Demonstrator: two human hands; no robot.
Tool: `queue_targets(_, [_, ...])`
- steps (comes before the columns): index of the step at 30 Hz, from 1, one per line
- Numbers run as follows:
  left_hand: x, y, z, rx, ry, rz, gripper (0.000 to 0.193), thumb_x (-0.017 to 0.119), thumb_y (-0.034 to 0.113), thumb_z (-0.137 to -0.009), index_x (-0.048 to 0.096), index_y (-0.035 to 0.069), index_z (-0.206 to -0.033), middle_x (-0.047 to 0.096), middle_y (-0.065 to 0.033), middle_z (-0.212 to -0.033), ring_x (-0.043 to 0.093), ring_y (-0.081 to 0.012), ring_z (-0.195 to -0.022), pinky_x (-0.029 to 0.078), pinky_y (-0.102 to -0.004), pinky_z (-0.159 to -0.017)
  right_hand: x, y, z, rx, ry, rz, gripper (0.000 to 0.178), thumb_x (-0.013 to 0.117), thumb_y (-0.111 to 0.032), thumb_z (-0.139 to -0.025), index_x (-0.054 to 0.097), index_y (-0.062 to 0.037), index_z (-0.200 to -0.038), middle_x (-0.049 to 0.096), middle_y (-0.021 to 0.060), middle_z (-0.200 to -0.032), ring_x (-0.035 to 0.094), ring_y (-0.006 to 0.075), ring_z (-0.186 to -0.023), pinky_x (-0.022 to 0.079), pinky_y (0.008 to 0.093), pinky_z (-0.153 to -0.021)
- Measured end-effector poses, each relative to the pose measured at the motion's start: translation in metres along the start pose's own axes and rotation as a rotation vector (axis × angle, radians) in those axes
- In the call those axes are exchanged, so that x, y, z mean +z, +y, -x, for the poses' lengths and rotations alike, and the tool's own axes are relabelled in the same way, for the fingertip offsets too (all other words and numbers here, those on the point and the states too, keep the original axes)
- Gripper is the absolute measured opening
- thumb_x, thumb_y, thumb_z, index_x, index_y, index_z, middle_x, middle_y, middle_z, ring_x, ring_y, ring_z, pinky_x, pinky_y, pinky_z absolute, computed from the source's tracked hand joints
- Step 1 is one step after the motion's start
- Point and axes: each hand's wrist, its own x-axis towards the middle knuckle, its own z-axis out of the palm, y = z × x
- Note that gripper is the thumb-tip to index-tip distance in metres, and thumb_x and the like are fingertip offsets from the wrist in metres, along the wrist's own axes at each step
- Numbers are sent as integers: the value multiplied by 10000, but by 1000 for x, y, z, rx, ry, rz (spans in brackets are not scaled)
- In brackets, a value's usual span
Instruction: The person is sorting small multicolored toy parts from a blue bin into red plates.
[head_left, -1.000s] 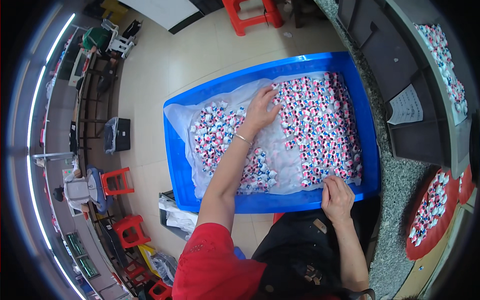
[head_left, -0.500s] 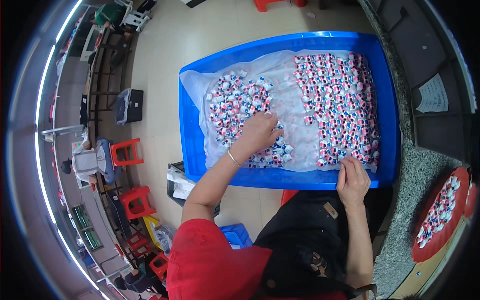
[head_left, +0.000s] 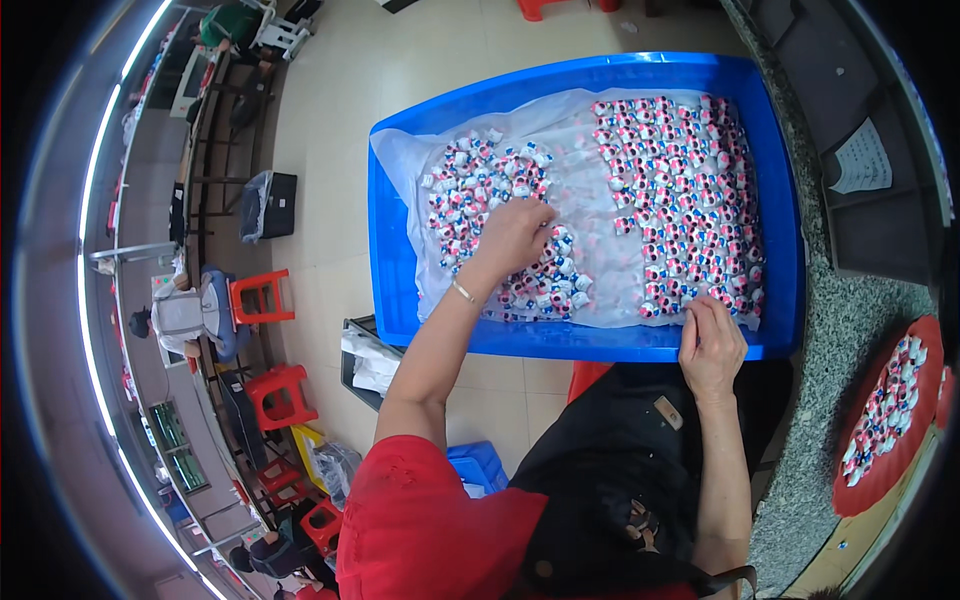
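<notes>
A blue plastic tub lined with a white sheet lies before me. At its right stand packed rows of small pink, white and blue figurines; more figurines lie in a loose heap at the left. My left hand reaches over the heap's right edge, fingers bent and thumb drawn in; whatever lies between the fingertips is hidden. My right hand rests at the tub's near rim with curled fingers, its tips beside the lowest row. I cannot make out what they hold.
A speckled stone counter runs along the tub's right, bearing a red tray with more figurines. Beneath the tub's near left corner is a dark crate. Red stools and a seated person are off to the left.
The whole view has shifted slightly. My left hand has moved a little away from me over the heap, its thumb drawing closer to the fingers. My right hand stays at the rim.
</notes>
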Motion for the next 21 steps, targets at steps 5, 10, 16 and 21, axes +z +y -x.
queue_targets(5, [14, 11, -17, 144, -186, -221, 111, 652, 72, -745, 657, 93, -854, 623, -81, -909, 605, -296, -917, 509, -415, -751, -1, 0, 0, 0, 1, -7, 92, 632, -38, -827, 655, -34, -917, 657, 97, -953, 662, 291, -825, 532, 365, -723])
queue_targets(10, [8, -1, -21, 218, -335, -239, 220, 628, 36, -765, 643, 92, -977, 608, -91, -928, 589, -315, -927, 487, -420, -773, -1, -1, 0, -4, 19, -22, 80, 633, -30, -832, 651, -26, -910, 653, 104, -946, 659, 301, -813, 529, 370, -713])
queue_targets(16, [-12, 5, -7, 208, -113, 46, 259, 606, 39, -803, 601, 48, -1062, 591, -136, -980, 589, -315, -934, 489, -405, -775, -7, -11, -1, 24, -17, -129, 100, 617, -33, -874, 659, -4, -960, 659, 119, -983, 667, 285, -867, 529, 352, -762])
queue_targets(21, [-46, 126, 20, 323, -207, 735, 385, 669, 20, -811, 586, 45, -1187, 593, -122, -1114, 585, -257, -1009, 488, -355, -863, -37, -70, 0, 781, -116, -1239, 426, 476, -231, -1021, 448, -29, -1395, 506, 89, -1335, 522, 197, -1208, 467, 348, -974])
